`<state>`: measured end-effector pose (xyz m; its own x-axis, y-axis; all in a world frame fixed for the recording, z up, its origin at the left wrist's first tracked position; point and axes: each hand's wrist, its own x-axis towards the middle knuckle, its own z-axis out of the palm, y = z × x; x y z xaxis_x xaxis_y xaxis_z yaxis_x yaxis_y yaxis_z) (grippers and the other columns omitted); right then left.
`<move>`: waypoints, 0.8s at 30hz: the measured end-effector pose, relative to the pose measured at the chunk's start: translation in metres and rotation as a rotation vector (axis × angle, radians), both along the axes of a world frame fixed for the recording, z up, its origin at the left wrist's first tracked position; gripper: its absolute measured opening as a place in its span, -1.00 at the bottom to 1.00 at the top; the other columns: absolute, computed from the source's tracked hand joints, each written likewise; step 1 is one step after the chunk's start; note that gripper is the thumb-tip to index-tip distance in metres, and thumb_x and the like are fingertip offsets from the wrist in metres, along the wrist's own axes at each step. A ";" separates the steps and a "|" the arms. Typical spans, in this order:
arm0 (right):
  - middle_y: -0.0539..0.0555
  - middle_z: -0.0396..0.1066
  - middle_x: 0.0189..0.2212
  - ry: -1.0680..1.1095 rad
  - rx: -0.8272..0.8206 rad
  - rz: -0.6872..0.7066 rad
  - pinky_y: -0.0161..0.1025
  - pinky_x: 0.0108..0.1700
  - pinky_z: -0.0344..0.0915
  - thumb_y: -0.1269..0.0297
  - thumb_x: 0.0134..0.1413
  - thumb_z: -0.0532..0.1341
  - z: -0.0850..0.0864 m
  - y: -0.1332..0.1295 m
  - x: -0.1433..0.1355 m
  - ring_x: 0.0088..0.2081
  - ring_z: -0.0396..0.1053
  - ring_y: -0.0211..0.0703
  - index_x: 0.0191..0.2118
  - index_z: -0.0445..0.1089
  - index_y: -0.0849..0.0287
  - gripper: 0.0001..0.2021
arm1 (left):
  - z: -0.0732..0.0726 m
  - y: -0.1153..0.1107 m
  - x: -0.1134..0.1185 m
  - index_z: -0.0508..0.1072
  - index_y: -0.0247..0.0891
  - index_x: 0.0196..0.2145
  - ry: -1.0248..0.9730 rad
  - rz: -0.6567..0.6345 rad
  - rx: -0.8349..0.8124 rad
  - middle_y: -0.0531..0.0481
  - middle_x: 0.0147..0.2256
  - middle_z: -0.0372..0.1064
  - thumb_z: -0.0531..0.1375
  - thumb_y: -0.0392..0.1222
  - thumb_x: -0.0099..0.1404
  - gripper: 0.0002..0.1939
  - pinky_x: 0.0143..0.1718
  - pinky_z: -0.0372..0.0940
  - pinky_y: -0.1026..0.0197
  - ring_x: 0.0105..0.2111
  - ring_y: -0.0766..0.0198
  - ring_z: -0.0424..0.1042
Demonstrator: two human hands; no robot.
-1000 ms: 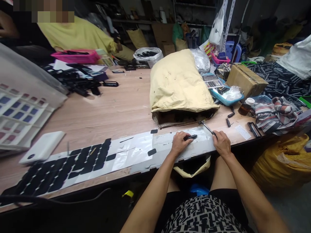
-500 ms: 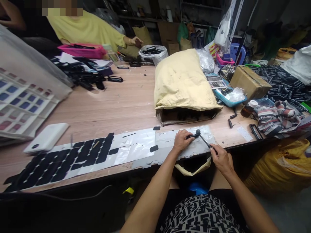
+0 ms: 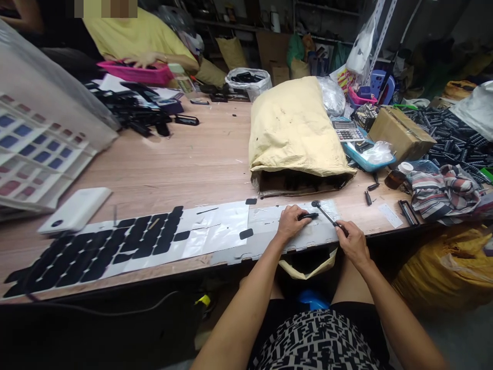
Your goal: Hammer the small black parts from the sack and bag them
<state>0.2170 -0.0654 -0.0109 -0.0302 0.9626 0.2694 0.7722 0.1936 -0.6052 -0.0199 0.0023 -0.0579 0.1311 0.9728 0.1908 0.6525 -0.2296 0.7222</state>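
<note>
My left hand [image 3: 291,222] is closed on a small, long black plastic piece [image 3: 308,216], held low over a clear-covered grey board [image 3: 269,239] at the table's front edge. The fingers hide part of the piece. In my right hand [image 3: 352,240] is a ratchet wrench [image 3: 326,214], with a metal shaft, black grip and round dark head. Its head is just beyond the black piece, apart from it. To the left of my hands lies a white sheet [image 3: 215,234] bearing rows of rounded black stickers [image 3: 133,239].
A yellow sack [image 3: 300,128] with its mouth facing me stands behind my hands. To its right are a calculator [image 3: 347,131], a blue tray [image 3: 372,163] and a cardboard box [image 3: 402,134]. Across the table, a person in yellow [image 3: 142,38] reaches into a pink basket [image 3: 134,74].
The ratchet wrench's head has moved off the black piece, away from me. My left hand keeps hold of the piece. The other person's hand has moved left into the pink basket.
</note>
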 end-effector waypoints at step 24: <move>0.15 0.36 -0.19 -0.578 0.123 -0.258 -0.17 -0.20 0.02 0.25 0.25 0.11 -0.022 0.057 0.015 -0.17 0.18 -0.02 0.00 0.43 0.14 -0.73 | 0.011 -0.098 -0.003 0.58 -0.09 -0.20 0.103 -0.227 0.113 -0.07 -0.02 0.41 0.30 -0.11 0.29 -0.87 0.09 0.17 -0.07 0.05 0.00 0.28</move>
